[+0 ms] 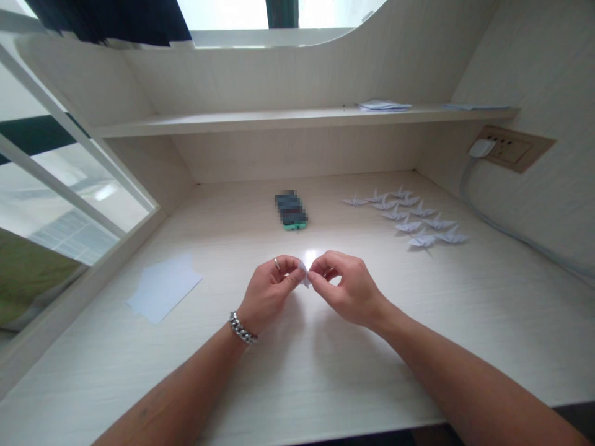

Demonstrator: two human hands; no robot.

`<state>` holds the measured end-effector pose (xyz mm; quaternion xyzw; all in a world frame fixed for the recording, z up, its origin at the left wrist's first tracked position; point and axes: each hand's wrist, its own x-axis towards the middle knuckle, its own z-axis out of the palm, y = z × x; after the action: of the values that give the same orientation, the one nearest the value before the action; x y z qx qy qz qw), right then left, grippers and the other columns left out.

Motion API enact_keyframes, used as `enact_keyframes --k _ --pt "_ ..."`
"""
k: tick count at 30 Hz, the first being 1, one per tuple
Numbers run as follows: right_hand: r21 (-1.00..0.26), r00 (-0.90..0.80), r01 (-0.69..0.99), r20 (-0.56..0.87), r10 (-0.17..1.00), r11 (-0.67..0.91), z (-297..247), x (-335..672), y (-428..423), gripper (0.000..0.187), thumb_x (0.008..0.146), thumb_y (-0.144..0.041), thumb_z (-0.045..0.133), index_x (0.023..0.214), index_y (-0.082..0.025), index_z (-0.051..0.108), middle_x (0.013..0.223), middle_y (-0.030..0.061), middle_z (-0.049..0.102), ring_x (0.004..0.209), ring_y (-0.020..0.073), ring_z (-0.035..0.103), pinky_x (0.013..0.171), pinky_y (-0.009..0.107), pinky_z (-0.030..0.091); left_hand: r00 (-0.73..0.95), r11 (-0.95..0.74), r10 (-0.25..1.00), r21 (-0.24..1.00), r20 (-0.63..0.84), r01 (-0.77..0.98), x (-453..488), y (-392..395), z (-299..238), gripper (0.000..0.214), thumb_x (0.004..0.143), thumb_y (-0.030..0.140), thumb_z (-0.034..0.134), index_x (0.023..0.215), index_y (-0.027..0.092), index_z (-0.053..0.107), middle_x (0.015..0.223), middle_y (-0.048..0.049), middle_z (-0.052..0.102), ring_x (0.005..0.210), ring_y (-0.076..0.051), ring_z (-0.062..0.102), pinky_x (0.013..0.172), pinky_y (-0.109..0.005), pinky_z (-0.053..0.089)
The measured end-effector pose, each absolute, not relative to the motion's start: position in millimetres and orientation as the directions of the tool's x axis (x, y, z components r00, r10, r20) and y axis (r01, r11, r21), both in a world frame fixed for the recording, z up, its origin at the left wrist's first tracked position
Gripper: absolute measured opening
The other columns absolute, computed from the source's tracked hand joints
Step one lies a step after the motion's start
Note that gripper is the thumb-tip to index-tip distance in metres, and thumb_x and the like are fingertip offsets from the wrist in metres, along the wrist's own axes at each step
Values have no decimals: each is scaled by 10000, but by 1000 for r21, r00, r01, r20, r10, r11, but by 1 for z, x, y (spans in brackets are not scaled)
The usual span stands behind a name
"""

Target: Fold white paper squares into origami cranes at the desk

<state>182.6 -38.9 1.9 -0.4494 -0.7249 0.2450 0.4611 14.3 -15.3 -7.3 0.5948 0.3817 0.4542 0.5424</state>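
Observation:
A small piece of folded white paper is held above the desk, mostly covered by fingers. My left hand, with a ring and a chain bracelet, pinches it from the left. From the other side my right hand grips the paper's right edge between thumb and forefinger. Several finished white paper cranes stand grouped on the desk to the right. To the left lies a loose stack of white paper sheets.
A phone with a green edge lies on the desk beyond my hands. Folded papers rest on the shelf. At right, a white plug sits in the wall socket, its cable trailing along the wall.

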Motion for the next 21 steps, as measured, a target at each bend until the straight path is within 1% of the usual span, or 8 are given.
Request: enact_keyframes --k 5,9,11,13,17,19,21 --pt "-745 -196 453 452 870 489 2 185 -38 87 815 -177 579 733 -180 606 721 15 635 650 130 569 594 252 456 331 -95 937 993 113 -71 15 -16 -7 246 756 356 735 803 129 654 741 -34 639 690 -137 567 674 -253 457" --pt "-842 -203 357 352 914 404 3 185 -36 97 838 -197 568 754 -174 611 733 19 640 677 135 584 601 250 461 335 -77 937 993 103 -89 15 -16 -5 232 749 342 738 791 134 644 714 -20 624 664 -127 552 651 -244 448" --pt "-892 -198 296 293 935 342 4 184 -34 135 862 -221 550 752 -170 609 719 17 638 671 135 586 600 251 459 323 -77 941 994 99 -80 15 -16 -5 229 748 340 738 784 135 643 708 -21 624 654 -127 552 637 -243 446" --pt "-913 -190 272 260 947 305 3 184 -32 170 883 -256 536 760 -168 612 716 20 642 673 138 591 606 257 459 306 -73 948 995 89 -63 15 -16 -6 230 751 343 734 782 134 643 709 -26 631 654 -130 561 635 -248 454" --pt "-889 -201 318 275 940 329 0 183 -32 144 871 -298 580 847 -172 646 788 37 680 723 153 616 618 259 458 260 -60 963 997 69 -43 16 -16 -9 234 733 337 751 798 135 654 724 -25 643 670 -135 588 667 -272 491" --pt "-863 -186 359 306 934 355 -1 184 -32 118 871 -262 576 830 -179 650 778 30 681 708 145 607 621 256 447 265 -49 962 998 59 -44 16 -16 -10 235 719 316 764 824 131 664 760 -39 662 696 -145 607 687 -287 509" --pt "-841 -166 398 327 930 367 -3 184 -32 131 875 -227 556 787 -181 640 747 21 670 677 135 588 616 254 431 271 -39 961 997 55 -63 17 -17 -9 248 706 280 776 864 129 659 792 -50 679 712 -152 625 690 -294 520"
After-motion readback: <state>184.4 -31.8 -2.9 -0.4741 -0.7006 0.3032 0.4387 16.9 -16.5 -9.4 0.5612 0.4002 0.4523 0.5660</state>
